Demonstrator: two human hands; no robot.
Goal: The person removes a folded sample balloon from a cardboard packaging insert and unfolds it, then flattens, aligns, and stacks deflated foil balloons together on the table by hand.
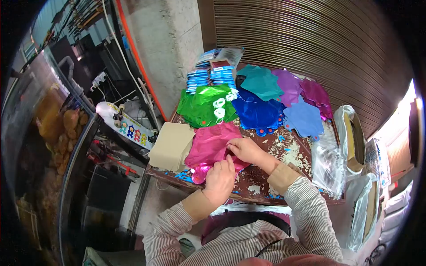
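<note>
A stack of pink flat foil balloons (212,141) lies on the worn table in front of me, its lower edge shiny and crumpled. My left hand (220,181) is at the near edge of the stack, fingers closed together on the foil. Just above and to the right, my right hand (246,151) pinches the same pink foil between thumb and fingers. The exact spot of each grip is partly hidden by the fingers. Left of the stack, a pile of beige cards (171,144) touches its edge.
Green balloons (202,106), blue balloons (257,113), teal balloons (262,83) and light blue balloons (304,120) lie behind. White ribbon coils (219,108) rest on the green ones. Blue packets (222,76) stand at the back. Clear plastic bags (328,164) lie right.
</note>
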